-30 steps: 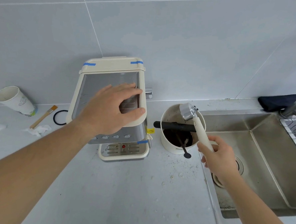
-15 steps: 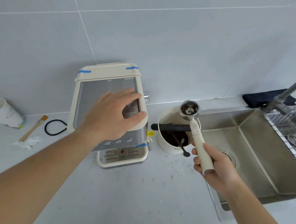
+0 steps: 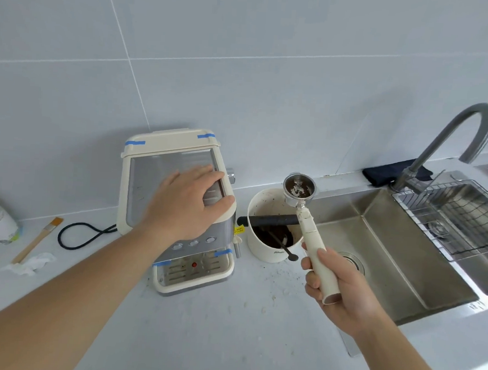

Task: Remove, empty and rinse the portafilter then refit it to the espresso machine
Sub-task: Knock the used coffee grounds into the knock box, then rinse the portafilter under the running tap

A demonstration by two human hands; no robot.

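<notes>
Our right hand (image 3: 342,293) has its fingers clamped on the portafilter (image 3: 309,217) handle, basket up above the knock box (image 3: 271,232), residue inside. Our left hand (image 3: 187,204), fingers spread, steadies the espresso machine (image 3: 178,209). We carry it level to the sink (image 3: 398,251) and rinse thoroughly.

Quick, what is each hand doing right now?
Left hand: open, resting flat on the espresso machine.
Right hand: closed around the portafilter handle.
</notes>
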